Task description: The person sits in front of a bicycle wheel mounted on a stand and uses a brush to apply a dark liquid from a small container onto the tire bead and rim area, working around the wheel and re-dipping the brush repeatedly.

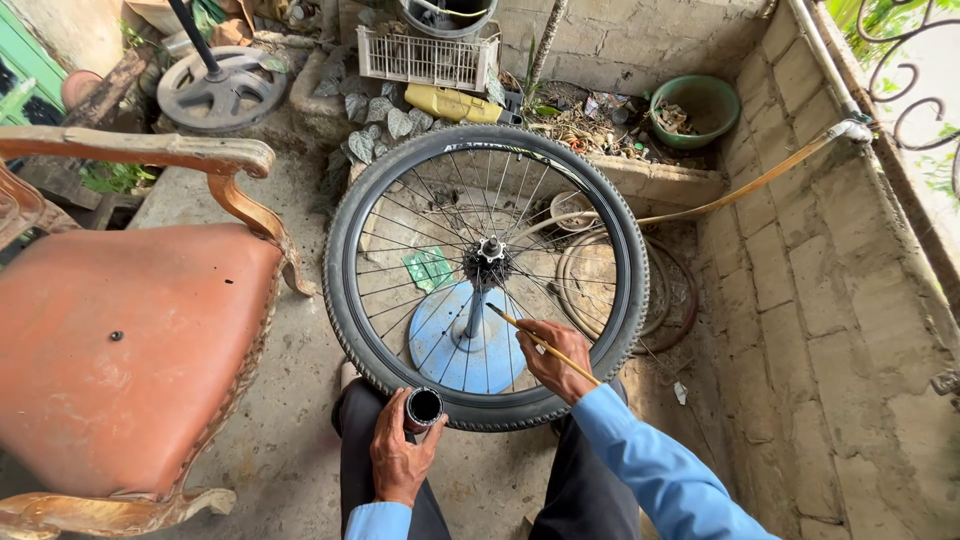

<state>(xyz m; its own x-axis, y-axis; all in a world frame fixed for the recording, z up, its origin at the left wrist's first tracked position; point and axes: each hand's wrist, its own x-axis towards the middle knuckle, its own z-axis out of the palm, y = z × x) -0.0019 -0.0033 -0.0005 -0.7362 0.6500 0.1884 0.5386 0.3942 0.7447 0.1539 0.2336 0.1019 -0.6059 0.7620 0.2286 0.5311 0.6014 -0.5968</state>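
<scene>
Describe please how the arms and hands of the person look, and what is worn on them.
Both arms wear long light-blue sleeves with buttoned-style cuffs ending at the wrists. The left hand and right hand are bare: no gloves, and no rings or watch can be seen. The right sleeve shows soft folds; of the left sleeve only the cuff is in view.

A bicycle wheel (487, 275) with a black knobbly tyre and thin metal spokes is laid flat on a blue stand (462, 345), its hub (489, 256) pointing up at the centre. A thin yellow-handled brush (540, 343) is held slanted above the spokes, just in front of the hub, its dark tip directed towards the hub. A small black cylindrical container (423, 408), open at the top, is held upright against the near edge of the tyre.
</scene>
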